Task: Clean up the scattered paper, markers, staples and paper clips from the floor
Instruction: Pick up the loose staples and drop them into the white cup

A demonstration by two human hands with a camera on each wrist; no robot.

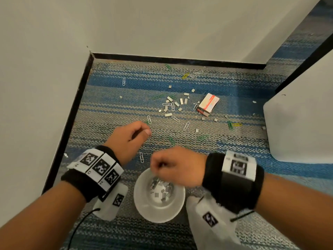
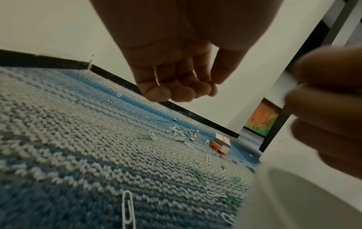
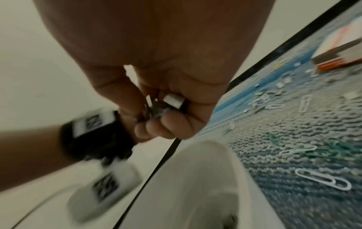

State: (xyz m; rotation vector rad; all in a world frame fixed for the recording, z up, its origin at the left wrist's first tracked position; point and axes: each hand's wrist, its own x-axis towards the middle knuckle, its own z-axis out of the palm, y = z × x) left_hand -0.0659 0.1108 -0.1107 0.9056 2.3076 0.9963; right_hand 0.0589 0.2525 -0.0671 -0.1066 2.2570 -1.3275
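carpeted floor [image 1: 111, 112] in a wall corner, strewn with paper clips [image 1: 149, 119] and staple strips [image 1: 177, 104] around a staple box [image 1: 208, 104]; a white bowl [image 1: 144, 208] sits near the person so gathered staples drop straight in; right hand [image 1: 177, 167] hovers over its rim, grip clamped on a staple bundle [image 3: 173, 101], apparently to release it; left hand [image 1: 128, 137] hangs above the carpet, fingers loosely curled, holding nothing, seemingly ready for the next clip

Floor: you're over a striped blue-grey carpet [image 1: 111, 112].
On it: you've got loose staples [image 1: 177, 103], paper clips [image 1: 149, 119], a staple box [image 1: 208, 104], and a white bowl [image 1: 144, 204] near you.
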